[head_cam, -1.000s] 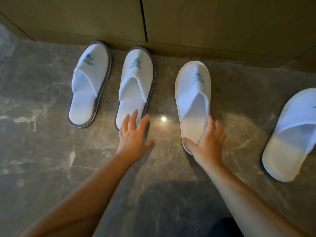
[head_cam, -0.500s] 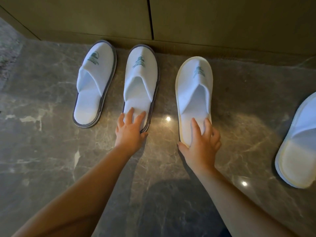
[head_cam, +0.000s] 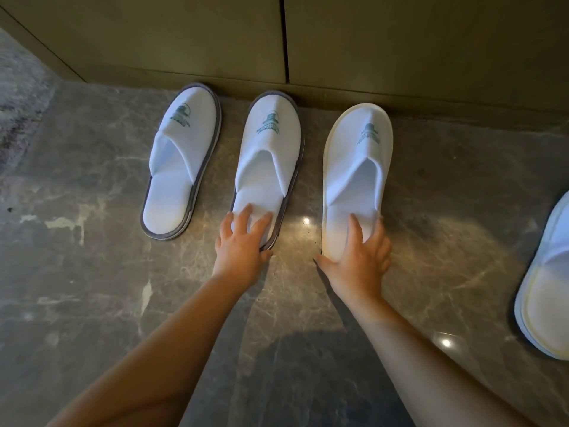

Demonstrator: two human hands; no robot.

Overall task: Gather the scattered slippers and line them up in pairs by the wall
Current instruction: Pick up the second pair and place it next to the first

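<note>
Three white slippers with green logos point toe-first at the wall (head_cam: 400, 41). The far-left grey-edged slipper (head_cam: 181, 161) lies slightly tilted, untouched. My left hand (head_cam: 243, 248) rests flat with spread fingers on the heel of the second grey-edged slipper (head_cam: 269, 155). My right hand (head_cam: 360, 257) presses on the heel of the cream-edged slipper (head_cam: 357, 167), fingers on the insole and thumb on the floor beside it. A second cream-edged slipper (head_cam: 545, 303) lies apart at the right edge, angled and partly cut off.
The floor is polished grey marble (head_cam: 92, 272) with bright light reflections. A wood-panelled wall with a vertical seam runs along the top. A rough darker patch of floor (head_cam: 18, 103) sits at the far left.
Both hands have slid forward onto the slippers' heels, pushing the second grey-edged and the cream-edged slipper toward the wall. The view has shifted left, so the loose right slipper sits nearer the edge.
</note>
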